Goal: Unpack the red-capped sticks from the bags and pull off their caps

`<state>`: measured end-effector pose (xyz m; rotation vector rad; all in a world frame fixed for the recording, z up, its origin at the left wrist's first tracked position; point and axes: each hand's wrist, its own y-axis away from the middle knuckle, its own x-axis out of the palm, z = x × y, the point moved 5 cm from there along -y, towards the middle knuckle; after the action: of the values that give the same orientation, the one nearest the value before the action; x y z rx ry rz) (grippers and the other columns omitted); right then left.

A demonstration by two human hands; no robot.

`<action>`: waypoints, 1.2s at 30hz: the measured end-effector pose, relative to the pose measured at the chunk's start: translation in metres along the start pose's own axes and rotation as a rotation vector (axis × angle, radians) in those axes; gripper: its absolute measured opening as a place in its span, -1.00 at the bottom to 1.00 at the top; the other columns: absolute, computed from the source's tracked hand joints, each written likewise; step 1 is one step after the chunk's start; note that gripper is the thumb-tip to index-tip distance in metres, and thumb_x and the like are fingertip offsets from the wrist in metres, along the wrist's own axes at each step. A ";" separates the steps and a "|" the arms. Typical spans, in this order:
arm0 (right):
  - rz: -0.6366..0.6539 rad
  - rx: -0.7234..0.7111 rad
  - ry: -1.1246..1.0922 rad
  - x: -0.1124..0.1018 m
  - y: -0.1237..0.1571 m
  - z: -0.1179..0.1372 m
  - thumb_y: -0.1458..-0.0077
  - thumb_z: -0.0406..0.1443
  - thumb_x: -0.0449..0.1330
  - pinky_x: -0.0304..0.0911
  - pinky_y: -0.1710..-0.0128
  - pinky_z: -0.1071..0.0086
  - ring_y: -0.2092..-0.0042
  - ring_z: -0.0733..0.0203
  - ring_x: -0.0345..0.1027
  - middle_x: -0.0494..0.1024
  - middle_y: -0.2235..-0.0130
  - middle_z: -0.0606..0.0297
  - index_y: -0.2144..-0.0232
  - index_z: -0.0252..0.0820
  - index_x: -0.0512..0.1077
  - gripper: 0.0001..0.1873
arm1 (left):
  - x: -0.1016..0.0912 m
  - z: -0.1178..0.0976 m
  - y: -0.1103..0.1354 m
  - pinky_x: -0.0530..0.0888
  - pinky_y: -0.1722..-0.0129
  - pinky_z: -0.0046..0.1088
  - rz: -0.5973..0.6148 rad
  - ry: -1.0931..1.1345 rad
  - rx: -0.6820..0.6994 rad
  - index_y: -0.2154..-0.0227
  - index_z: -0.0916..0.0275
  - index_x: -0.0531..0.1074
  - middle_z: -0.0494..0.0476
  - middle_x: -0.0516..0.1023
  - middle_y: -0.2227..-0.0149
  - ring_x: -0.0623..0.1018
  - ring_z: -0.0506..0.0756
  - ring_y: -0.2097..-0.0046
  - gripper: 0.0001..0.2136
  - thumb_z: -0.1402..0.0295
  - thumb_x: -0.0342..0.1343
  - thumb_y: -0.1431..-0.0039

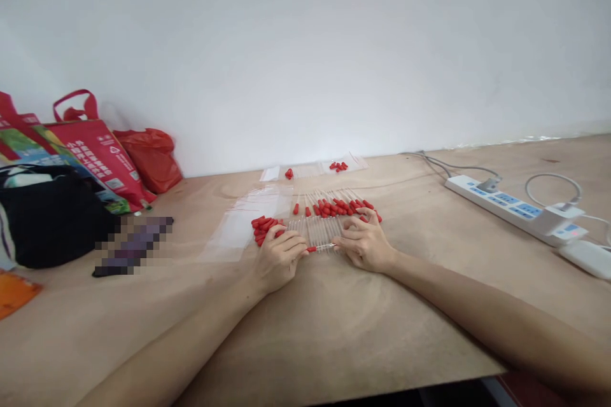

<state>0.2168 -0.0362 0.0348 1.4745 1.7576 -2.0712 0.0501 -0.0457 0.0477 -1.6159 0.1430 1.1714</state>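
Pinched in my left hand (285, 257) is a red rubber bulb (312, 248), its open end toward the right. My right hand (365, 241) is closed on a thin clear glass dropper tube (326, 246), whose end meets the bulb; how far it sits inside I cannot tell. Behind and between the hands lies a row of bare dropper tubes (315, 229). A pile of loose red bulbs (262, 224) is just beyond my left hand. Farther back are several droppers with red bulbs (337, 206) on them, tubes pointing toward the wall.
Clear plastic bags (238, 226) lie left of the tubes, and a bag with red-bulbed droppers (310, 170) lies by the wall. On the right is a white power strip (501, 202) with cables. Red shopping bags (102, 152) and a black bag (57, 222) stand left.
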 end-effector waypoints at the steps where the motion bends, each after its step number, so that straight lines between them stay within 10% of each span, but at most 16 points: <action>1: 0.012 0.006 -0.001 0.000 0.000 0.000 -0.10 -0.29 0.02 -0.20 0.05 0.21 0.29 0.29 0.20 0.41 0.59 0.45 0.45 -0.09 0.42 -0.82 | 0.000 0.000 0.000 0.23 0.17 -0.31 0.000 -0.002 -0.003 0.51 0.21 0.39 -0.02 0.55 0.44 0.49 0.01 0.31 -0.83 0.46 -0.06 -0.13; 10: 0.055 0.059 -0.017 -0.004 0.009 -0.009 -0.09 -0.27 0.00 -0.21 0.03 0.17 0.28 0.26 0.22 0.45 0.55 0.41 0.42 -0.06 0.44 -0.79 | -0.009 0.000 0.005 0.24 0.13 -0.28 -0.025 -0.043 0.021 0.49 0.19 0.39 -0.02 0.55 0.44 0.51 0.01 0.31 -0.82 0.48 -0.08 -0.13; 21: 0.024 0.444 0.097 -0.007 0.016 -0.037 -0.02 -0.36 -0.01 -0.17 0.08 0.22 0.33 0.25 0.25 0.52 0.46 0.32 0.36 -0.11 0.46 -0.76 | -0.035 0.057 0.015 0.42 0.29 -0.42 -0.238 -0.100 -0.392 0.29 0.26 0.42 0.14 0.36 0.34 0.44 0.03 0.31 -0.81 0.38 -0.07 -0.11; 29: 0.122 0.459 0.181 0.002 0.017 -0.035 0.00 -0.36 0.01 -0.18 0.10 0.20 0.31 0.23 0.27 0.53 0.42 0.33 0.38 -0.10 0.46 -0.78 | -0.029 0.107 0.031 0.42 0.38 -0.44 -0.136 -0.007 -0.835 0.23 0.28 0.35 0.06 0.42 0.43 0.45 0.05 0.39 -0.71 0.27 0.01 0.04; 36: 0.177 0.406 0.147 0.006 0.014 -0.027 -0.07 -0.15 0.02 -0.18 0.06 0.14 0.24 0.18 0.24 0.50 0.36 0.28 0.34 -0.05 0.46 -0.76 | -0.014 0.114 0.033 0.38 0.34 -0.43 -0.045 -0.001 -0.882 0.34 0.24 0.38 0.06 0.49 0.44 0.47 0.07 0.35 -0.71 0.15 0.06 0.09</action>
<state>0.2381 -0.0168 0.0231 1.8480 1.2314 -2.3726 -0.0465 0.0249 0.0440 -2.3537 -0.4752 1.2792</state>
